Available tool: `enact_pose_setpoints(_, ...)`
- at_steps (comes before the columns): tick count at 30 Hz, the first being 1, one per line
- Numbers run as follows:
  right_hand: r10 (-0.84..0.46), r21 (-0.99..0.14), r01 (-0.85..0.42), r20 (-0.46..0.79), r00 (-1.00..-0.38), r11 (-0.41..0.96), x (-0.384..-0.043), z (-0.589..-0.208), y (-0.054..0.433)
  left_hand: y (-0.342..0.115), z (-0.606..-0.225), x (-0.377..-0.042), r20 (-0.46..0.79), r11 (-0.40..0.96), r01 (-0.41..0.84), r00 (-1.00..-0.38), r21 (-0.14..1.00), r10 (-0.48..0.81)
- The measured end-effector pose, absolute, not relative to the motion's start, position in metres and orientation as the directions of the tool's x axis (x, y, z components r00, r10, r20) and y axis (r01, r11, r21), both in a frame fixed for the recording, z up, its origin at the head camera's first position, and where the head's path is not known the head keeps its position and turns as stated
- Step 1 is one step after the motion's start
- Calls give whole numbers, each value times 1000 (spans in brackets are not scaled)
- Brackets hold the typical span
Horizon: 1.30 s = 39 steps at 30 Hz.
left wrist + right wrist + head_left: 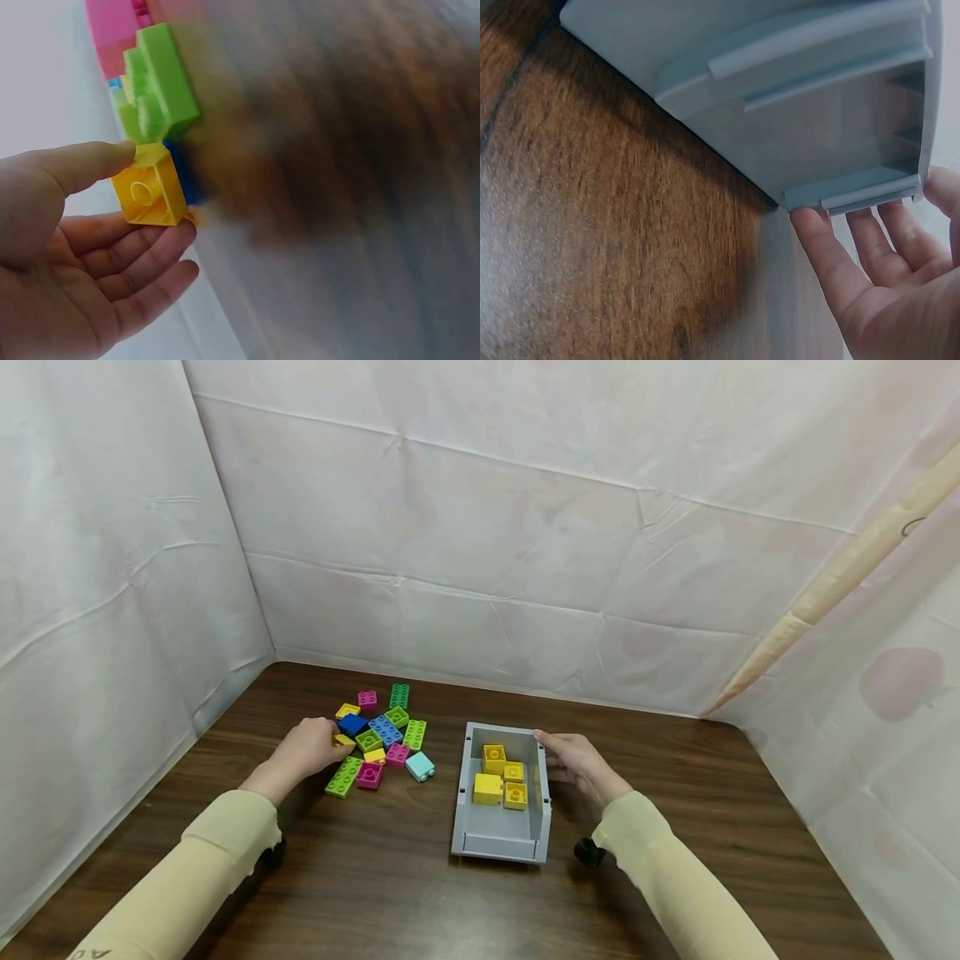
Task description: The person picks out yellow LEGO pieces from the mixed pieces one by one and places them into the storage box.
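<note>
Between thumb and fingertips, my left hand [310, 746] pinches a yellow toy brick [150, 187], its hollow underside facing the wrist camera. Close beside that hand lie a dark blue brick [352, 725], a long light green brick [343, 777] and a magenta brick [369, 776]. My right hand [581, 764] holds the grey bin [501, 845] by its right side, with the thumb at the top rim and fingers against the outer wall in the right wrist view. Several yellow bricks [487, 789] lie inside the bin.
More bricks spread around the left pile: a blue one [386, 730], a dark green one [400, 696] and a light blue one [420, 766] nearest the bin. The dark wooden table [360, 893] ends at a white curtain [480, 552] behind.
</note>
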State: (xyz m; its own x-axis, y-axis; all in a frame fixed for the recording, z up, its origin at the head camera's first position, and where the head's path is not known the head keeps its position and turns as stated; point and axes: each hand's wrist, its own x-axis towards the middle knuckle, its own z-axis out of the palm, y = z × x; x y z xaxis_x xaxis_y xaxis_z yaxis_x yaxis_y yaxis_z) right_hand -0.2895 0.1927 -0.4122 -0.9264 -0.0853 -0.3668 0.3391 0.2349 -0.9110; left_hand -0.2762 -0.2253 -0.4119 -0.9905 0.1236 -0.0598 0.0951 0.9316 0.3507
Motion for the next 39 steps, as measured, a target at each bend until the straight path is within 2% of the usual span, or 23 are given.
enact_pose_setpoints(16, -104, -917, 316, -348, -932, 245, -289, -413, 194, -206, -385, -269, -23, 925, 165, -983, 341, 184)
enact_pose_setpoints(39, -111, -918, 314, -348, -931, 243, -290, -412, 192, -155, -345, -246, 174, 878, 370, -927, 303, 331)
